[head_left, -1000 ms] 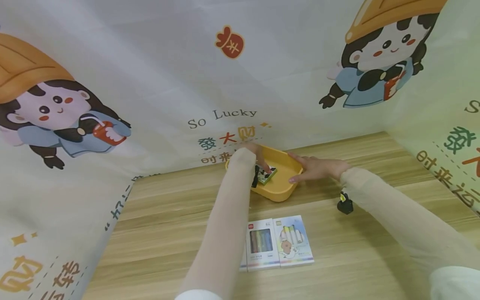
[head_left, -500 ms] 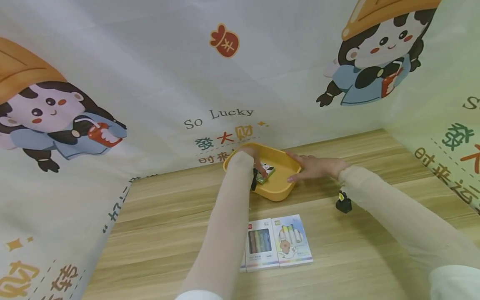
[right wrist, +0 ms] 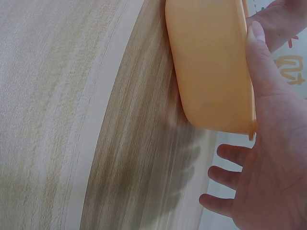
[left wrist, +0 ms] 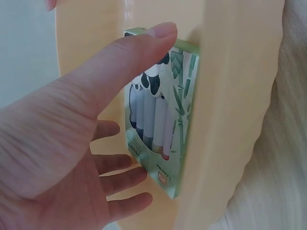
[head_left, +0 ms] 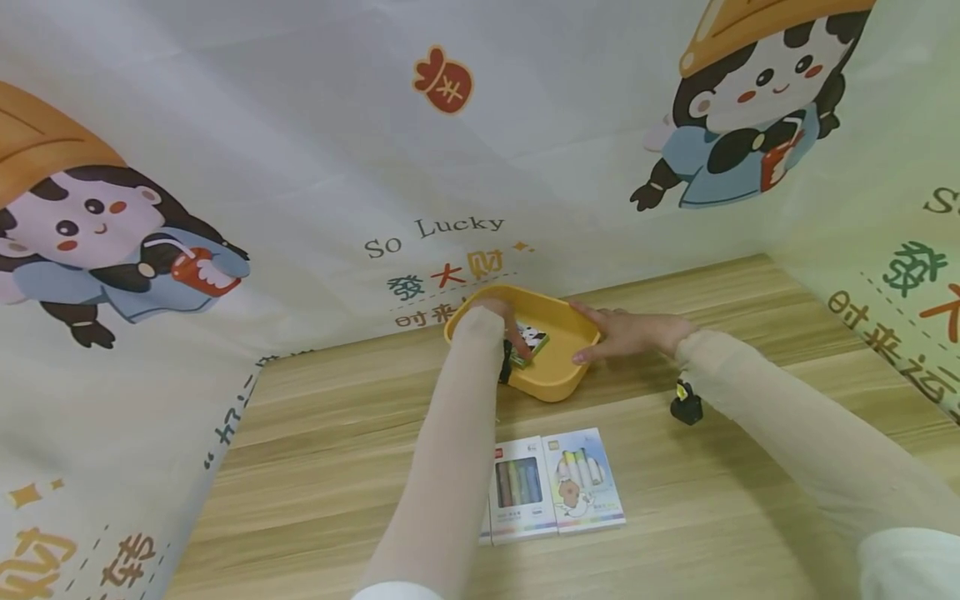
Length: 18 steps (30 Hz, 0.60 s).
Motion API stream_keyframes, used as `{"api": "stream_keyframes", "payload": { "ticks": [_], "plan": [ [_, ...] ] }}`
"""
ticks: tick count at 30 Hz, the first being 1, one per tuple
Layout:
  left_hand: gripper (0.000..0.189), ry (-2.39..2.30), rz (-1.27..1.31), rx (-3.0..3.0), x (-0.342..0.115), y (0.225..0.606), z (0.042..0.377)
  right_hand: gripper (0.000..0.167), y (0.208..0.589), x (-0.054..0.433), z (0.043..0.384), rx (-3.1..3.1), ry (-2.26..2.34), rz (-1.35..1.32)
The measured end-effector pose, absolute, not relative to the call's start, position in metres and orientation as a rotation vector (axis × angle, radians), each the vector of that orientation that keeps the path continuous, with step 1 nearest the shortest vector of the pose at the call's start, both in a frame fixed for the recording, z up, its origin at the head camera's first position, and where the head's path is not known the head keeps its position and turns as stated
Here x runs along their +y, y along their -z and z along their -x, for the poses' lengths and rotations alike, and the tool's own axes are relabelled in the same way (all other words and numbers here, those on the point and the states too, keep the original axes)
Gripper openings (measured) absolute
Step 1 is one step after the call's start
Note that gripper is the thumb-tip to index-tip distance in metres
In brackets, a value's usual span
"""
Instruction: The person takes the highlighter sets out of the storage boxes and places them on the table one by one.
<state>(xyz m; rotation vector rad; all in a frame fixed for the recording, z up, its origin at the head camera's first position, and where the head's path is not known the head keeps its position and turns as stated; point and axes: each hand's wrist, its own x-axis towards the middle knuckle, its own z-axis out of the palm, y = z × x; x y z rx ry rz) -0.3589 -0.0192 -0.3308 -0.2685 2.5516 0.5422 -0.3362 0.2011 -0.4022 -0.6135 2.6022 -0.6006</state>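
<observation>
A green panda-print box of markers (left wrist: pixel 160 96) lies in a yellow plastic bin (head_left: pixel 562 358) near the back wall. My left hand (left wrist: pixel 72 124) reaches into the bin over the box. In the left wrist view, its thumb crosses the box's upper end, while the other fingers spread loosely along one side. From the right, my right hand (head_left: pixel 630 335) holds the bin's end, its thumb (right wrist: pixel 259 52) on the rim. Three of its fingers (right wrist: pixel 223 177) extend away from the bin in the right wrist view.
Nearer me on the wooden table (head_left: pixel 337 442), a windowed box of coloured sticks (head_left: pixel 521 492) lies beside a white illustrated box (head_left: pixel 585 479). Part of another box shows under the left forearm. A printed cloth (head_left: pixel 337 150) stands behind the bin.
The left hand's visible digit has shifted slightly toward the near side of the panda box. The right hand stays at the bin's end. The head view has drifted slightly.
</observation>
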Motion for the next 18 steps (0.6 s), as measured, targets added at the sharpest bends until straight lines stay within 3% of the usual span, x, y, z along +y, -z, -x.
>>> {"api": "stream_keyframes", "payload": {
  "ticks": [4,9,18],
  "plan": [
    [0.1,-0.563,0.274,2.585,-0.023,0.347,0.372,0.107,0.402,0.201,0.335,2.599,0.597,0.596],
    [0.109,-0.446,0.278,2.581,-0.02,0.342,0.37,0.108,0.402,0.201,0.335,2.595,0.589,0.582],
    [0.102,-0.356,0.302,2.527,-0.015,0.346,0.373,0.11,0.402,0.202,0.336,2.603,0.589,0.581]
  ]
}}
